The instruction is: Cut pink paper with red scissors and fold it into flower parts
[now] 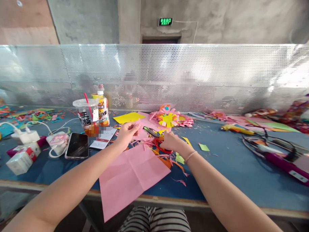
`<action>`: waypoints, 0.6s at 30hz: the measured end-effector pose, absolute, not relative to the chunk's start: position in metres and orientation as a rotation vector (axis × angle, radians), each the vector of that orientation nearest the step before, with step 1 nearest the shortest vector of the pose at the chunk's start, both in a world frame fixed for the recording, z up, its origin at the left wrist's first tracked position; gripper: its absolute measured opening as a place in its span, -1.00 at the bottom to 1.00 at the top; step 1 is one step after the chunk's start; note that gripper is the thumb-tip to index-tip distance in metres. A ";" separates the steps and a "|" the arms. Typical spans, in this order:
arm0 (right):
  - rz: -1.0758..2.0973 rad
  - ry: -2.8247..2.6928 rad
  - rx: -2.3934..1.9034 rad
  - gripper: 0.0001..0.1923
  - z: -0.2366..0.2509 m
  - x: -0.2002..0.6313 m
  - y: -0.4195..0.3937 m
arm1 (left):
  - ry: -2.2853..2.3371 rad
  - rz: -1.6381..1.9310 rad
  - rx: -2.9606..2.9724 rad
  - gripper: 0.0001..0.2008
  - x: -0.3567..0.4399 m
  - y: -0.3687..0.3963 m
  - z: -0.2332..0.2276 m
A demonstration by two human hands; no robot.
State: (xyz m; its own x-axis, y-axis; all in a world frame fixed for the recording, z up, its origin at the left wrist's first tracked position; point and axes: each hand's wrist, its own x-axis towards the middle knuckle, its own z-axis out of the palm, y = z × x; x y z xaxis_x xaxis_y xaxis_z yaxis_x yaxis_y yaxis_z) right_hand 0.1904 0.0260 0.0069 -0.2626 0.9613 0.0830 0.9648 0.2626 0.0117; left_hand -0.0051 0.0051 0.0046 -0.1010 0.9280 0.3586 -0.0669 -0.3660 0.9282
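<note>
Left hand [130, 132]: grip pinching a pink paper piece [138, 122]. Right hand [171, 143]: grip wrapped around scissors [151, 131] above scraps [166, 162] on the counter [223, 172]. At left, cup [83, 114] and black phone [77, 146]; beyond, paper flowers [169, 120].

On the tabletop [225, 179], we locate the paper sheet [132, 176] at centre, its near corner overhanging the front edge. Behind the sheet, we position our left hand [128, 133] and, to its right, our right hand [170, 142] at the scissors [151, 132]. Farther back lie the paper flowers [169, 119]. Left of our left hand, we find two phones [77, 146] side by side, the cup [83, 114] behind them and the bottle [103, 110] to the cup's right. We find the partition [156, 68] behind the tabletop.
</note>
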 end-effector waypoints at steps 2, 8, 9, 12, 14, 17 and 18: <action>-0.053 -2.477 -1.883 -0.60 0.006 0.192 0.028 | 1.002 1.551 1.393 -0.77 -0.005 0.005 0.004; -0.031 -2.491 -1.872 -0.65 0.000 0.203 0.037 | 1.035 1.504 1.394 -0.73 -0.005 0.003 0.005; -0.026 -2.483 -1.884 -0.67 0.001 0.205 0.038 | 1.041 1.510 1.388 -0.73 -0.006 0.003 0.005; -0.006 -2.390 -1.895 -0.61 0.006 0.206 0.040 | 0.983 1.546 1.381 -0.75 -0.009 0.004 0.006; 0.055 -2.297 -1.800 -0.53 0.011 0.205 0.039 | 0.924 1.600 1.368 -0.77 -0.010 0.006 0.006; 0.336 -2.163 -1.516 -0.53 0.016 0.202 0.034 | 0.885 1.688 1.338 -0.79 -0.011 0.006 0.007; 0.455 -2.119 -1.407 -0.54 0.018 0.200 0.031 | 0.880 1.711 1.334 -0.80 -0.011 0.005 0.009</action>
